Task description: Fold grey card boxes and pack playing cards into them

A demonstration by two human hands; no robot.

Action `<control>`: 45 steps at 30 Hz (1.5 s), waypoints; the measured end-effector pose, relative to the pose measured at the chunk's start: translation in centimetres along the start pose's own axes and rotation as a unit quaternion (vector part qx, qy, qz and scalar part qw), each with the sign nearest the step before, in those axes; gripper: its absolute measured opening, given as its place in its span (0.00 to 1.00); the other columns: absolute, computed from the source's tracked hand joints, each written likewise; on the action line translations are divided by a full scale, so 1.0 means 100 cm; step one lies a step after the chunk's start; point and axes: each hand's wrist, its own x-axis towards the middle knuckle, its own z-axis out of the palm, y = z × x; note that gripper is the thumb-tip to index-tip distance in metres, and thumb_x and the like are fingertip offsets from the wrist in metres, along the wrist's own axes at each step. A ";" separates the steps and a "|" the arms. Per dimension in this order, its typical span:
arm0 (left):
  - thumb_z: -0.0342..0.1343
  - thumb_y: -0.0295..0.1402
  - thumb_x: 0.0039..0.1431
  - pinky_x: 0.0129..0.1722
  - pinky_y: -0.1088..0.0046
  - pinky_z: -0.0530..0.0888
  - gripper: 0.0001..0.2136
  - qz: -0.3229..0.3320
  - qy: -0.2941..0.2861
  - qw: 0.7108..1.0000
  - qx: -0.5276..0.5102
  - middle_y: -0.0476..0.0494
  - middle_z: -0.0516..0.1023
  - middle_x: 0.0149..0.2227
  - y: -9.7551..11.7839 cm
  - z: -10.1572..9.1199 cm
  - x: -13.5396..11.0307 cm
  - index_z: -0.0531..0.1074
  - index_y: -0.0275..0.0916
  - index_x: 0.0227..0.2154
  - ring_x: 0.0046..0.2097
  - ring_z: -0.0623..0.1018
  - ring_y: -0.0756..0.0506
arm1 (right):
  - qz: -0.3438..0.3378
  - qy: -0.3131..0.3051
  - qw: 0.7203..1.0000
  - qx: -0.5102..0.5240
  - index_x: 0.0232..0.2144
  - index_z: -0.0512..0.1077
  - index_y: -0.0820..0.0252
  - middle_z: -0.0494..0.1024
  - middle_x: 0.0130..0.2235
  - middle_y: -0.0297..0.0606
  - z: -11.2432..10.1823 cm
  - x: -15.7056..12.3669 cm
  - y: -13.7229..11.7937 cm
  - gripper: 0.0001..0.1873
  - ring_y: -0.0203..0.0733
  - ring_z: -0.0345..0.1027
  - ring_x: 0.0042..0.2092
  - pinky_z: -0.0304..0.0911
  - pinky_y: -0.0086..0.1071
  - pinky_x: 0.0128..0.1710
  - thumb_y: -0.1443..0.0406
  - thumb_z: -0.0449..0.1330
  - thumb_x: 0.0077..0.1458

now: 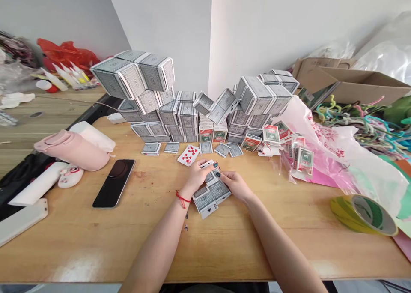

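My left hand (pixel 198 176) and my right hand (pixel 236 183) meet near the middle of the table, both with fingers closed around a small folded piece made of playing cards (pixel 212 192) with grey patterned backs. One card (pixel 210 210) of it sticks out at the near end, face up, showing a black spade. The dark-nailed fingertips press at the far end, where a white card edge shows. Just beyond lies a ten of hearts (pixel 189 155), with small stacks of cards (pixel 206 147) in a row beside it.
Blocks built of folded cards stand behind, left (pixel 149 87) and right (pixel 260 96). Red and green card boxes (pixel 271 134) lie at the right, near a tape roll (pixel 364 214) and a cardboard box (pixel 362 83). A phone (pixel 114 183) and pink bottle (pixel 75 149) lie left.
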 end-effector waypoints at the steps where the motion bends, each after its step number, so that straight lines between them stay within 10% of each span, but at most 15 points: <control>1: 0.60 0.37 0.42 0.30 0.73 0.71 0.14 0.001 -0.001 1.000 0.003 0.42 0.77 0.30 0.000 0.000 0.000 0.72 0.33 0.31 0.31 0.75 0.46 | -0.016 0.012 1.000 -0.020 0.23 0.72 0.64 0.70 0.20 0.32 0.000 0.001 0.002 0.21 0.34 0.60 0.21 0.55 0.26 0.21 0.49 0.58 0.42; 15: 0.60 0.37 0.42 0.26 0.75 0.69 0.12 0.012 0.005 1.000 -0.010 0.46 0.75 0.25 -0.003 -0.002 0.000 0.71 0.34 0.27 0.27 0.74 0.49 | -0.101 0.060 0.986 -0.121 0.18 0.66 0.63 0.61 0.18 0.29 0.004 0.003 0.010 0.20 0.31 0.51 0.21 0.46 0.25 0.20 0.52 0.54 0.49; 23: 0.54 0.37 0.48 0.31 0.71 0.71 0.12 0.044 0.066 0.992 -0.093 0.44 0.76 0.29 -0.007 -0.001 0.006 0.70 0.35 0.34 0.31 0.76 0.46 | -0.087 -0.016 0.996 -0.028 0.48 0.62 0.58 0.74 0.33 0.37 -0.001 -0.002 -0.001 0.27 0.39 0.67 0.31 0.61 0.29 0.29 0.57 0.60 0.45; 38: 0.44 0.41 0.56 0.27 0.70 0.73 0.20 0.082 -0.032 0.996 -0.023 0.41 0.75 0.34 -0.007 -0.008 -0.003 0.62 0.38 0.49 0.32 0.76 0.46 | -0.163 0.412 0.877 -0.188 0.23 0.68 0.62 0.64 0.19 0.32 -0.022 0.012 0.017 0.21 0.34 0.54 0.22 0.51 0.26 0.20 0.51 0.50 0.51; 42: 0.47 0.37 0.55 0.32 0.68 0.73 0.13 0.214 0.071 0.967 0.120 0.41 0.75 0.33 -0.011 -0.015 -0.005 0.67 0.37 0.41 0.33 0.76 0.46 | -0.172 0.468 0.859 -0.118 0.28 0.68 0.62 0.69 0.25 0.36 -0.034 0.016 0.020 0.19 0.36 0.59 0.25 0.55 0.27 0.22 0.52 0.50 0.50; 45: 0.49 0.32 0.54 0.44 0.63 0.69 0.10 0.320 0.188 0.874 0.313 0.41 0.74 0.38 -0.011 -0.025 -0.002 0.69 0.38 0.38 0.42 0.73 0.45 | -0.182 0.464 0.865 -0.057 0.36 0.66 0.61 0.72 0.33 0.41 -0.037 0.017 0.019 0.18 0.39 0.64 0.30 0.59 0.29 0.23 0.55 0.53 0.48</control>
